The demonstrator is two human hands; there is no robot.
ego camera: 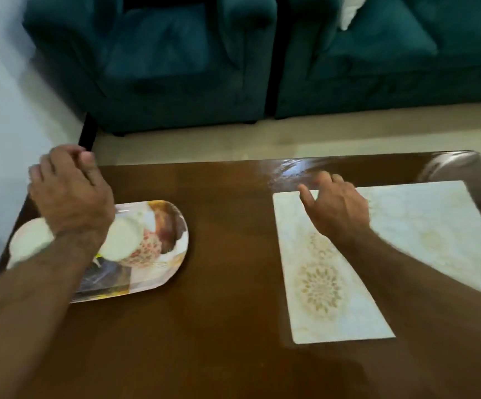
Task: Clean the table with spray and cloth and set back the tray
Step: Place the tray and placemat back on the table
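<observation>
A patterned oval tray [158,263] lies on the left of the glossy brown table [227,283]. Two white cups [121,240] stand on it, one partly hidden under my left forearm. My left hand [69,194] hovers over the tray's far left corner with its fingers curled. The blur and the back of the hand hide whether it grips the rim. My right hand [337,208] rests with fingers apart on the far left corner of a white floral placemat [406,234] and holds nothing. No spray bottle or cloth is in view.
Two teal armchairs [161,61] stand beyond the table's far edge, across a strip of pale floor [262,139]. A white wall [0,110] runs along the left. A wet-looking sheen [305,165] shows near the table's far edge.
</observation>
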